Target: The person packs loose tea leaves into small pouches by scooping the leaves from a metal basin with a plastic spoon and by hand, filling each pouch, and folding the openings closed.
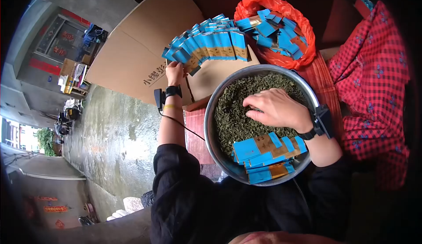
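Note:
My left hand [174, 73] is closed on a blue-and-gold packet [179, 56] at the left end of packed rows of packets [215, 41]. These rows stand in an opened cardboard box [211, 79]. Over the dried tea leaves [233, 127] in a round metal basin [211, 145], my right hand [279, 107] has its fingers curled in, with leaves at the thumb and fingertips. How much it holds is hidden. More flat blue-and-gold packets [263, 154] lie overlapped inside the basin's near side, below my right wrist.
Behind the basin, a red plastic bag [310, 37] holds many loose blue packets [281, 35]. Red checked cloth [373, 81] hangs at the right. The box's tall flap [136, 37] rises at the left, beside wet concrete ground [118, 129]. A cable [187, 129] runs from my left wrist.

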